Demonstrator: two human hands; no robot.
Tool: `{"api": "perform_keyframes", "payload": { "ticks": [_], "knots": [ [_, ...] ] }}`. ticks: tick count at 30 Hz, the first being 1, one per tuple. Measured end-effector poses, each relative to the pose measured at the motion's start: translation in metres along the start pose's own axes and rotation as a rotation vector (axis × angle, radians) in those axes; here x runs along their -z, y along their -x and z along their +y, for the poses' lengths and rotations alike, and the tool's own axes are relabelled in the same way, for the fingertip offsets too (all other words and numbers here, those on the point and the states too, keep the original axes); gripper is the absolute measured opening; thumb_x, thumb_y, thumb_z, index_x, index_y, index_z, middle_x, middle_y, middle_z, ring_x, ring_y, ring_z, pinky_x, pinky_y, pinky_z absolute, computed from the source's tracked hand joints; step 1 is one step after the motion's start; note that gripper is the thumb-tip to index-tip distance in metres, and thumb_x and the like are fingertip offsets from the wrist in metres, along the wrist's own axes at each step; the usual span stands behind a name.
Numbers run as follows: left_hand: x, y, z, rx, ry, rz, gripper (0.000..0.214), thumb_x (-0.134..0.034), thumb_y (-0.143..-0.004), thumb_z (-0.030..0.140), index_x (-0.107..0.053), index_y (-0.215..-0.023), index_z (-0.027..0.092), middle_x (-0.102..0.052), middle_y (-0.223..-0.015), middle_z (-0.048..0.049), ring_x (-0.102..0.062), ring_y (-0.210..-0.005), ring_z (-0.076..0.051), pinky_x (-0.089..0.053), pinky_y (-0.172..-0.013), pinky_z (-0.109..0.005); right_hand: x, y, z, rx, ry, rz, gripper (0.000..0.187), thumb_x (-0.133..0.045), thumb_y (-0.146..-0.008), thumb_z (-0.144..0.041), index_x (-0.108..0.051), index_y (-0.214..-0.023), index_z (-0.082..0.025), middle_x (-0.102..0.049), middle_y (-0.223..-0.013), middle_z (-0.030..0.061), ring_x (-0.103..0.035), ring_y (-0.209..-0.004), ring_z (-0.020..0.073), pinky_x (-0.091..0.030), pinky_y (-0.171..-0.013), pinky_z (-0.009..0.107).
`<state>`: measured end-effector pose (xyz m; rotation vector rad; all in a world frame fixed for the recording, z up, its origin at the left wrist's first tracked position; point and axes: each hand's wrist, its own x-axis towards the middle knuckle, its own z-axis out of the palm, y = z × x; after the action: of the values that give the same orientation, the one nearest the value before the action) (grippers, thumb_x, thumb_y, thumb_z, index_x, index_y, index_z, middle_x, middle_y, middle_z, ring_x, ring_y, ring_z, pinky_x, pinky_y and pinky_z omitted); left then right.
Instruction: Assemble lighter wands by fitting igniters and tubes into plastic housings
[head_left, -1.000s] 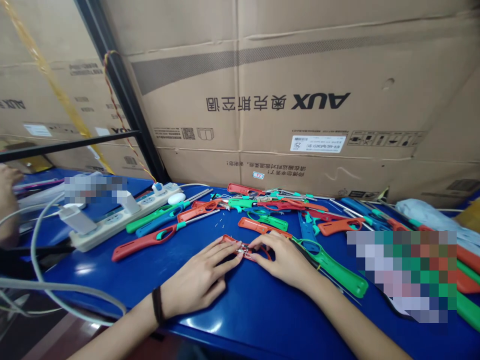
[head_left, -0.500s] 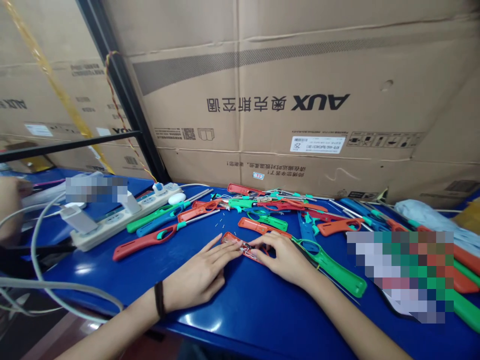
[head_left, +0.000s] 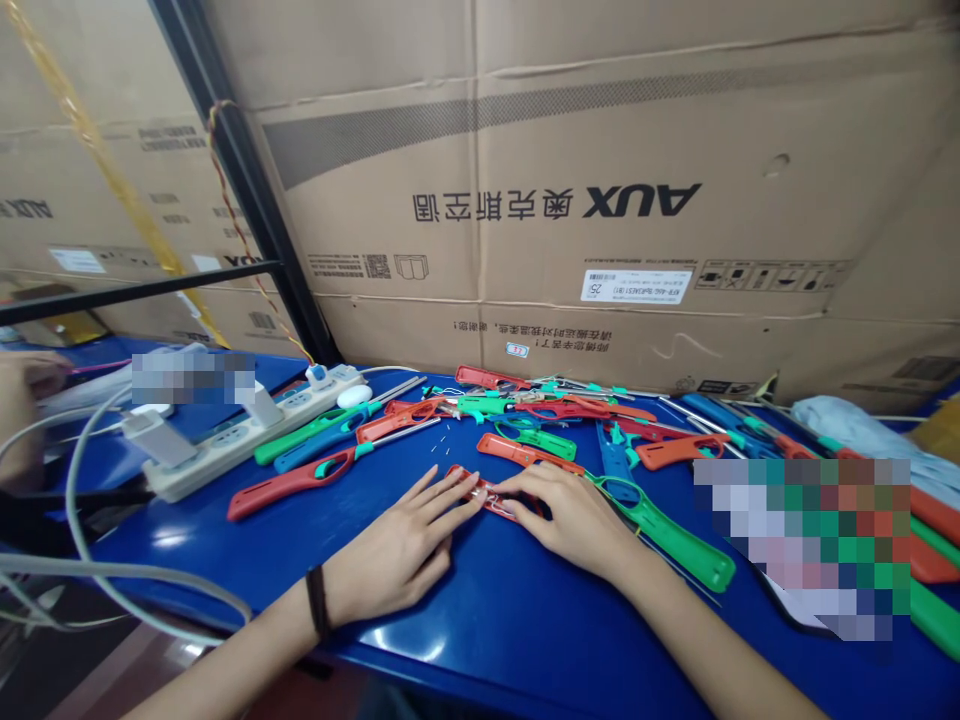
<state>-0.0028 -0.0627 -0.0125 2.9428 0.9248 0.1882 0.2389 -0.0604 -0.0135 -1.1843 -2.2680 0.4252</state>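
Observation:
A red half casing of a gas lighter (head_left: 498, 503) lies on the blue table, its hollow side up, with thin white wires and small parts inside. My left hand (head_left: 401, 545) reaches in from the left; its index and middle fingers press on the casing while the thumb stays below. From the other side, my right hand (head_left: 574, 515) has thumb and index finger around the casing's right part. Those fingers hide some of the inner parts. Just behind lie an orange casing half (head_left: 517, 452) and a green casing half (head_left: 679, 540).
Assembled lighters (head_left: 292, 488) lie at the left beside a white power strip (head_left: 225, 440) with cables. A pile of lighters and casings (head_left: 555, 405) runs along the cardboard wall (head_left: 480, 120). Tiny metal pins (head_left: 442, 440) are scattered behind my left hand. Another person's hand (head_left: 30, 385) is at far left.
My right fingers have shifted slightly on the casing, and the dark part between them no longer shows. My left fingers have spread a little. The casing stays in nearly the same place.

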Motion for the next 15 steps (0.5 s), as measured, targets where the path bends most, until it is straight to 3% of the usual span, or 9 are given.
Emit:
{"api": "perform_keyframes", "payload": {
  "ticks": [5, 15],
  "knots": [
    [-0.0038, 0.0010, -0.0006, -0.005, 0.003, 0.019, 0.065, -0.040, -0.085, 0.009, -0.021, -0.147, 0.022, -0.021, -0.153, -0.0051, -0.018, -0.141, -0.024, -0.018, -0.115, -0.051, -0.0003, 0.0020, -0.0003, 0.017, 0.078, 0.004, 0.021, -0.053, -0.092, -0.032, -0.068, -0.106, -0.031, -0.062, -0.101, 0.0012, -0.063, -0.085, 0.0157, -0.050, -0.076, 0.029],
    [-0.0055, 0.0020, -0.0019, 0.002, 0.043, 0.039, 0.069, -0.042, -0.083, 0.007, -0.021, -0.147, 0.025, -0.021, -0.153, -0.0021, -0.018, -0.141, -0.024, -0.016, -0.116, -0.051, -0.0048, 0.0010, 0.0003, 0.006, 0.052, 0.008, 0.020, -0.055, -0.090, -0.031, -0.070, -0.103, -0.028, -0.058, -0.101, 0.0033, -0.061, -0.088, 0.0162, -0.049, -0.083, 0.030]
  ]
}}
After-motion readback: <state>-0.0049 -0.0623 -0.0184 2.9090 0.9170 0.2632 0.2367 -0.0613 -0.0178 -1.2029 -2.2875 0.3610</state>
